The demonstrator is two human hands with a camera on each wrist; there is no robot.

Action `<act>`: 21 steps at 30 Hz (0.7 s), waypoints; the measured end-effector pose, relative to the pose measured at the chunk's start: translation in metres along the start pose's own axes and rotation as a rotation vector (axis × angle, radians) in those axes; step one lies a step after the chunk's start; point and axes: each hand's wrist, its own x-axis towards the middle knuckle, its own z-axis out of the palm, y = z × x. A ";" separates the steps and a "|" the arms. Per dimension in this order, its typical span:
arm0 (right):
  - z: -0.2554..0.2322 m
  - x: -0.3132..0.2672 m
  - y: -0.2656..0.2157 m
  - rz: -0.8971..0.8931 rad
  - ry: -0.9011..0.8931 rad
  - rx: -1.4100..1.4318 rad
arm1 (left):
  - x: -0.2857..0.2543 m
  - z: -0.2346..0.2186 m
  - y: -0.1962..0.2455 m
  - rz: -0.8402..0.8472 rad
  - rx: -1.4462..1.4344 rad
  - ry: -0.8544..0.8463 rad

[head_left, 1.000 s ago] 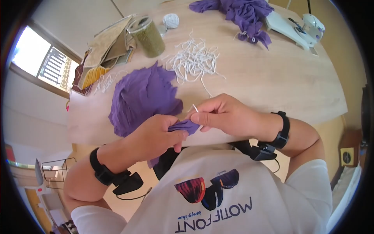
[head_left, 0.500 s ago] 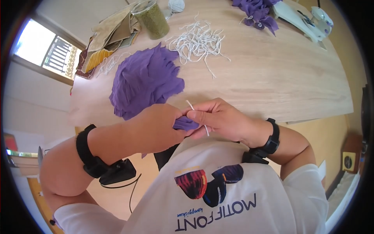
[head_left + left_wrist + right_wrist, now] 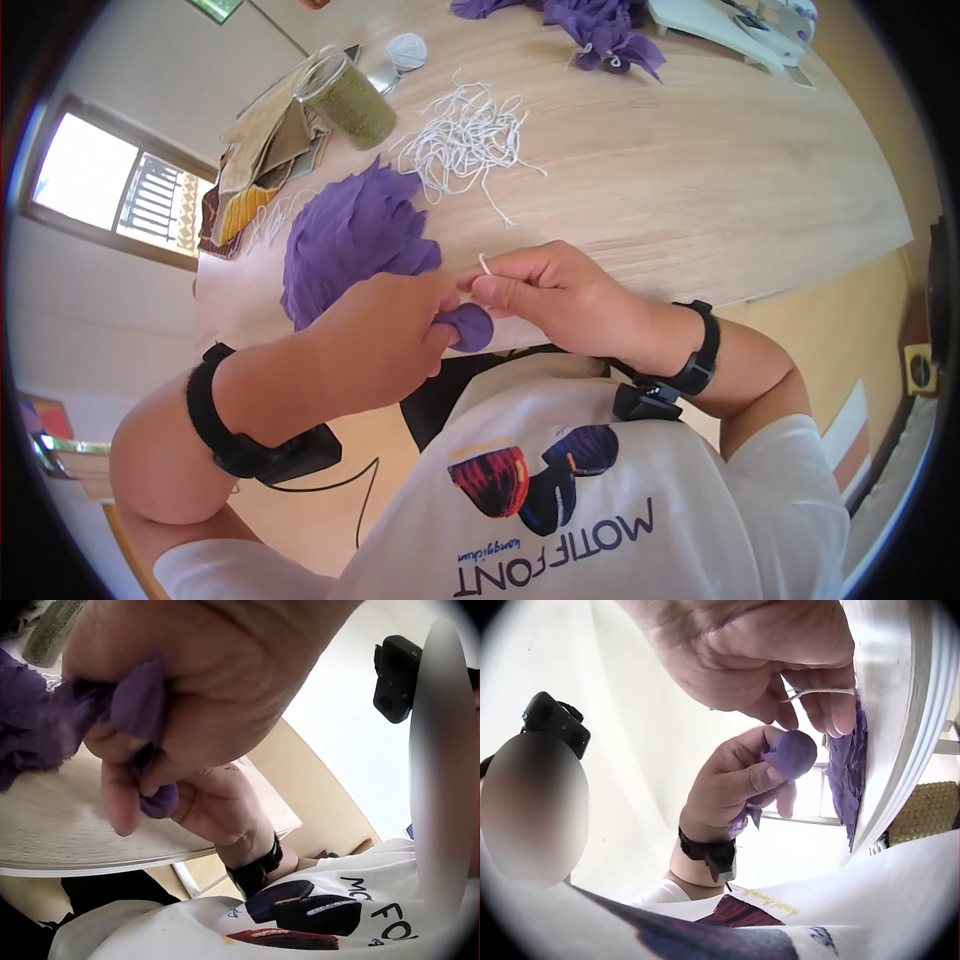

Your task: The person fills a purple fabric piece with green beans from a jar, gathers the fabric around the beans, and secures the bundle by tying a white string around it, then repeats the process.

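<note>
My left hand [image 3: 375,320] grips a piece of purple cloth [image 3: 472,327] whose end bulges from the fist as a smooth round knob. In the right wrist view that cloth knob [image 3: 793,754] sits above the thumb, and loose cloth trails out below the hand. Close beside it, my right hand [image 3: 560,290] pinches a short white string [image 3: 485,264] between thumb and fingers. The string [image 3: 821,691] stretches across the fingers in the right wrist view, apart from the knob. Left of the hands lies a pile of purple cloth pieces [image 3: 350,235].
A tangle of white strings [image 3: 462,145] lies beyond the pile. Farther back are a jar of green grains [image 3: 352,108], a ball of white string [image 3: 406,50] and fabric swatches [image 3: 265,150]. Purple cloth with tied knobs [image 3: 605,40] lies near a white sewing machine [image 3: 715,30].
The cloth in my left hand has gone from loose folds to a rounded knob. My right hand keeps the string and has drawn slightly away from the left.
</note>
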 end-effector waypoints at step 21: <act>-0.020 -0.005 -0.033 0.116 -0.058 -0.462 | -0.004 -0.004 0.008 0.216 -0.054 0.090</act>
